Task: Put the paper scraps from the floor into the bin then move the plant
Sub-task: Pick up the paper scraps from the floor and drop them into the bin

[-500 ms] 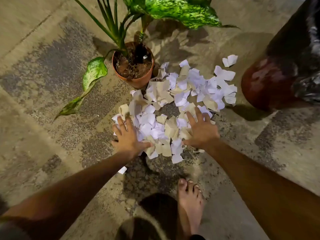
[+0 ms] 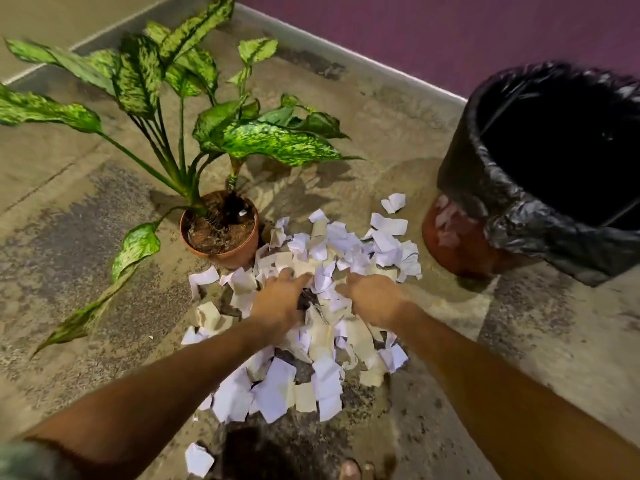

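A heap of white and cream paper scraps [image 2: 322, 344] covers the concrete floor in front of me. My left hand [image 2: 278, 301] lies on the heap's middle, fingers spread over the scraps. My right hand [image 2: 375, 299] is beside it, a small gap between them, its fingers curled down into the scraps so the tips are hidden. The potted plant [image 2: 270, 142], with big mottled green leaves, stands in a terracotta pot [image 2: 239, 259] touching the heap's far left edge. The bin [image 2: 453, 244], red-brown with a black bag liner [image 2: 485, 157], stands at the right, its dark mouth facing up.
A purple wall [image 2: 450, 36] with a pale skirting runs behind the plant and bin. One stray scrap [image 2: 198, 459] lies near my bare toes [image 2: 349, 471] at the bottom edge. A long drooping leaf [image 2: 131, 251] reaches across the floor to the left.
Both hands have slid forward and closer together into the middle of the heap, bunching scraps between them. The view has tilted up, so the whole plant and the bin's mouth show.
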A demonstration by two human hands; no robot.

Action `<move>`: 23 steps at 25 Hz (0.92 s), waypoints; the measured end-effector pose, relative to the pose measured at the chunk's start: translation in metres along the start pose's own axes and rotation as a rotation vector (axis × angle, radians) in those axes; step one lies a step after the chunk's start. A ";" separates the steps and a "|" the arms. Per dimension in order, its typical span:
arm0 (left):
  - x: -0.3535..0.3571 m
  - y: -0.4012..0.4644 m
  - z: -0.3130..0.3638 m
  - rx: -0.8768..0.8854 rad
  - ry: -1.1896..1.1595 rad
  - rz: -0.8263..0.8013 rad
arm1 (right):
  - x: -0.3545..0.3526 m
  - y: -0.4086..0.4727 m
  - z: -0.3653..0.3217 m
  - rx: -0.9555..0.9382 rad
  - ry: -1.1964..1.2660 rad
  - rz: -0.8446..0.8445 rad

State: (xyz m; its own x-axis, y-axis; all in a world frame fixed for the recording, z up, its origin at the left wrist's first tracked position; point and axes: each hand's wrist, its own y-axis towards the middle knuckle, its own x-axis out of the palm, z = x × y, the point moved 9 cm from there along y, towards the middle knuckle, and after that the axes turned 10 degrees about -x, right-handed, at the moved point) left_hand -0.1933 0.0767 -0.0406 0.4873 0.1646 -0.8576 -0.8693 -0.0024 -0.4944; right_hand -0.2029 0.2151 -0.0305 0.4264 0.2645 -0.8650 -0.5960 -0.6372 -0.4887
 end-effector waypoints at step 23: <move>-0.209 -0.065 0.147 0.548 -0.203 0.586 | -0.174 -0.147 0.029 0.249 -0.275 0.393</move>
State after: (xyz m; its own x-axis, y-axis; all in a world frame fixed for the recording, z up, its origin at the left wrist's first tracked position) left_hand -0.2508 0.1877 0.1918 -0.0360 0.4608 -0.8868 -0.9208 0.3296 0.2087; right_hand -0.2087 0.2838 0.1888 -0.0347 0.2420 -0.9697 -0.8323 -0.5440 -0.1060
